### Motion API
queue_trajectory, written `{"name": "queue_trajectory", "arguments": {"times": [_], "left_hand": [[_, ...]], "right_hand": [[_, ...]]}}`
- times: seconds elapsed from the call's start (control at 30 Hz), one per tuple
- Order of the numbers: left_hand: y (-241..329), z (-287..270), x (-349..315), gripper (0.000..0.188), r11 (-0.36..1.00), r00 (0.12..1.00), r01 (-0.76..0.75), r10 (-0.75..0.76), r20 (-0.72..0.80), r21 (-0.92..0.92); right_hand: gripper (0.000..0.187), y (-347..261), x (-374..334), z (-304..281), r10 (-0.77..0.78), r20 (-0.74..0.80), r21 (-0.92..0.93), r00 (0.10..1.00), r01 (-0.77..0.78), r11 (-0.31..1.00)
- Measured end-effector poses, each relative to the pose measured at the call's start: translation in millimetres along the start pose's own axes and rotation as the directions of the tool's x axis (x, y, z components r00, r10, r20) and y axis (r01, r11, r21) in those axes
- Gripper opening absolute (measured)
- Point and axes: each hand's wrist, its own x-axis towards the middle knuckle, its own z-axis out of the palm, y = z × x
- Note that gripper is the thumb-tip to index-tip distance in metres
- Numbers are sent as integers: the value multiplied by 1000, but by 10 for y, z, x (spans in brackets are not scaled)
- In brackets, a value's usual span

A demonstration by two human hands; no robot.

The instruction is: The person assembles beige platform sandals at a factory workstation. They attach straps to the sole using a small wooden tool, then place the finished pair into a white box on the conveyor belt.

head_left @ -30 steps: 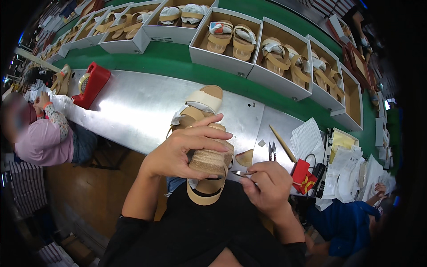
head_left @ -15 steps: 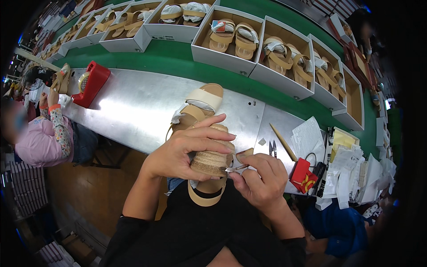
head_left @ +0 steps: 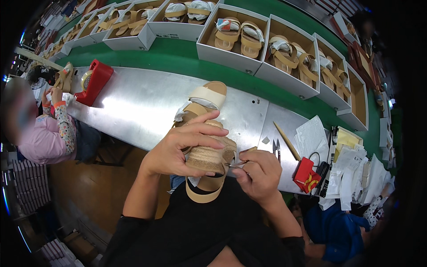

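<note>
My left hand (head_left: 180,143) is wrapped around a tan sandal (head_left: 205,159), its textured sole and heel turned up and its ankle strap hanging toward me. My right hand (head_left: 260,173) pinches a small metal-tipped tool (head_left: 236,164) by the sandal's side, close to the heel. Fingers cover most of the tool, so its exact kind is hidden. Just beyond my left hand, a second sandal (head_left: 208,95) with a cream strap and white paper stuffing lies on the metal table (head_left: 147,95).
Open white boxes (head_left: 231,58) of sandals line the green surface behind. To the right lie small scissors (head_left: 276,149), a tapered yellowish stick (head_left: 287,141), a red packet (head_left: 307,174) and paper piles (head_left: 347,173). A red tape dispenser (head_left: 95,82) stands left, near a co-worker in pink (head_left: 46,140).
The metal tip has moved from the heel's lower edge to the sandal's side, slightly higher. Both hands and the sandal have shifted a little, with the sandal tilted differently.
</note>
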Motion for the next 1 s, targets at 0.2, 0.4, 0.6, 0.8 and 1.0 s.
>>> {"name": "queue_trajectory", "arguments": {"times": [0.2,0.4,0.6,0.8,1.0], "left_hand": [[2,1,-22,59,1000,1000,-2,2,-22,-7],[1,-3,-21,59,1000,1000,-6,5,-29,-30],[-11,-17,-13,58,999,1000,-15,15,-22,-39],[34,-23,11,54,999,999,-43,43,1,-3],[30,-44,-31,51,999,999,-35,35,-13,23]], "right_hand": [[33,-61,58,71,-50,-10,-40,999,49,998],[34,-101,123,60,-73,-7,-88,997,72,994],[35,-82,200,20,-113,44,-95,993,117,989],[35,-58,173,37,-87,88,43,992,83,996],[25,642,-771,174,476,32,-180,879,-464,868]]}}
